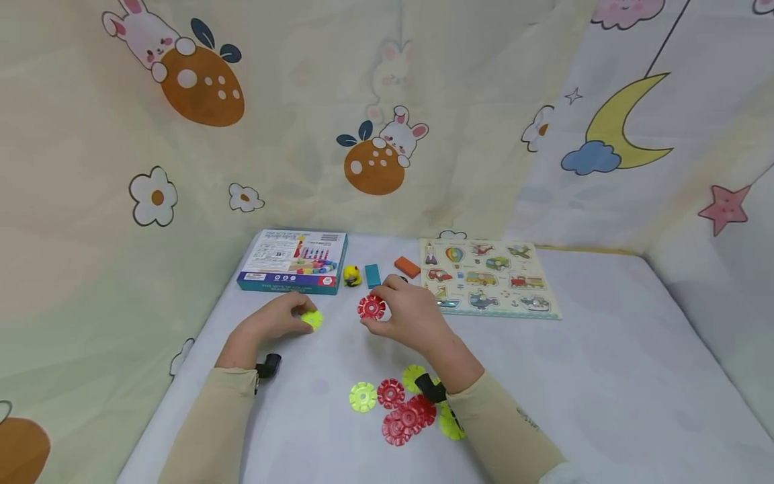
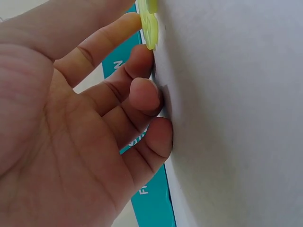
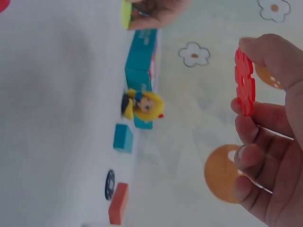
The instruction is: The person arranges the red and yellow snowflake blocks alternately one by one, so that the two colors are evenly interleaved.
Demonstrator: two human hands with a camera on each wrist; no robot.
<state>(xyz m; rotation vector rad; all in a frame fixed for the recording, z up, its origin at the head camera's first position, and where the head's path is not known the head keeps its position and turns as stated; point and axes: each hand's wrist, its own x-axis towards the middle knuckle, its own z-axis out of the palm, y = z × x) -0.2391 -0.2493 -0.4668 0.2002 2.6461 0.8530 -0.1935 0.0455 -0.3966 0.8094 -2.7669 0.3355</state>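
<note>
Head view: one puzzle board [image 1: 491, 267] is part-covered by the right hand [image 1: 416, 316], where one red notched disc [image 1: 371, 308] is pinched; before one box [image 1: 290, 261], one yellow notched disc [image 1: 314, 319] by the left hand [image 1: 273, 319].

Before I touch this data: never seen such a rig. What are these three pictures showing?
There's no robot, just a person's two bare hands. The wide picture is from a camera worn on the head; the two close ones are from cameras on each wrist. The grip of the left hand holds a yellow disc; that of the right hand, a red disc. On the white table, more red and yellow discs lie near the right forearm. Farther back are a box, a small figure, blue and orange blocks, and a picture board.
</note>
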